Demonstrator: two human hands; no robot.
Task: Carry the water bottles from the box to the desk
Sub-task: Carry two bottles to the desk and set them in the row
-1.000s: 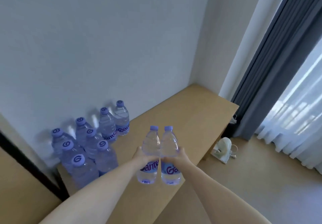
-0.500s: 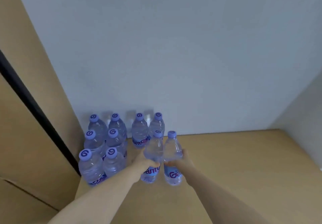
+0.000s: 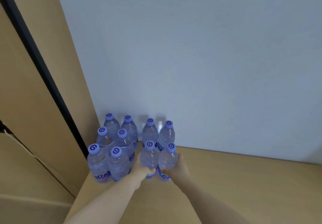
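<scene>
Two full bottles [image 3: 157, 161], judged heavy, smooth and slightly yielding, were gripped at mid-body, one by each of left hand [image 3: 139, 169] and right hand [image 3: 176, 169], on the desk [image 3: 244, 189] beside the standing group [image 3: 118, 147].

Water bottles [image 3: 120, 164]: clear, glossy plastic with ribbed walls; caps [image 3: 116, 152] opaque lilac plastic, smooth, printed with a darker swirl; labels [image 3: 104, 176] a thin glossy film. Tabletop [image 3: 244, 180]: light wood-look surface, matt and smooth, no visible grain relief. Wall [image 3: 191, 58] behind: painted, matt, even; panel [image 3: 26, 101] at left: same tan wood-look finish with a black strip [image 3: 43, 67].
</scene>
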